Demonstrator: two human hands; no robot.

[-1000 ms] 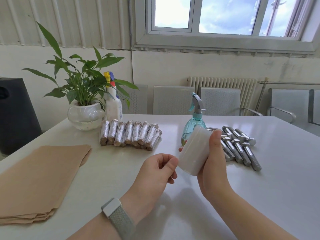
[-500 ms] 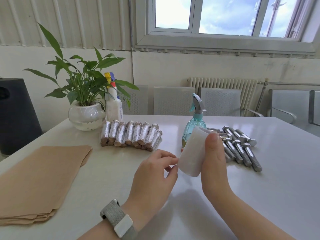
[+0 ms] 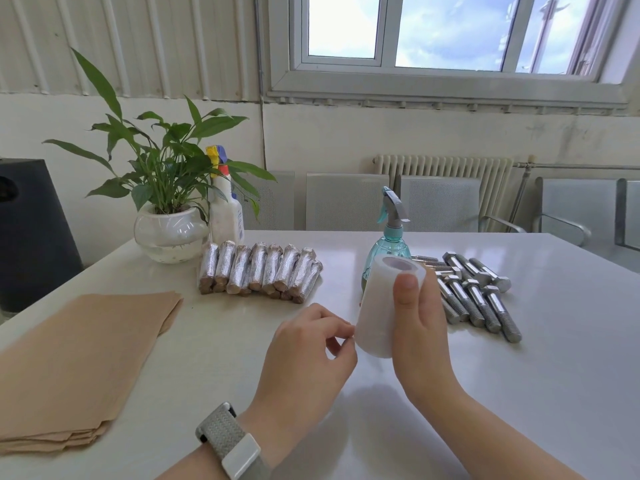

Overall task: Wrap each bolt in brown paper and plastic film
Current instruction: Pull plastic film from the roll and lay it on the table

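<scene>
My right hand [image 3: 419, 327] grips a white roll of plastic film [image 3: 377, 306], held almost upright above the table. My left hand [image 3: 308, 355] has its thumb and forefinger pinched at the roll's lower left side, touching the film's surface. Several bare steel bolts [image 3: 478, 296] lie in a row to the right, behind my right hand. A row of several wrapped bolts [image 3: 259, 271] lies at the middle left. A stack of brown paper sheets [image 3: 72, 362] rests at the left edge of the table.
A teal spray bottle [image 3: 389, 240] stands just behind the roll. A potted plant [image 3: 169, 230] and a white spray bottle [image 3: 225, 213] stand at the back left. Grey chairs [image 3: 349, 202] line the table's far side. A black bin [image 3: 31, 230] stands left.
The roll has tilted from slanted to nearly upright in my right hand. My left hand has turned palm-down and moved right, and its fingertips now pinch at the roll's side.
</scene>
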